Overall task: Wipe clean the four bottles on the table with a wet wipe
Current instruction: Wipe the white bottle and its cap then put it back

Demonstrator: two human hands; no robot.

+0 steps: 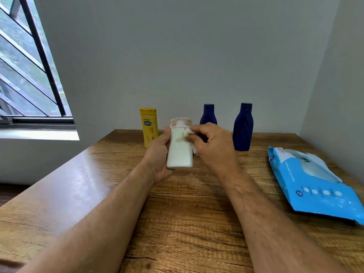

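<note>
My left hand (158, 154) grips a white bottle (179, 152) from its left side and holds it upright above the table. With a white wet wipe (187, 133) pinched in its fingers, my right hand (212, 146) presses the wipe against the bottle's upper right, just under the cap. A yellow bottle (149, 126) stands at the back left. Behind my right hand, partly hidden, is a small dark blue bottle (208, 115). A taller dark blue bottle (242, 128) stands to its right.
A blue pack of wet wipes (315, 186) lies with its flap lifted at the right of the wooden table (187, 223). Grey walls close in behind and to the right. A barred window is at the left.
</note>
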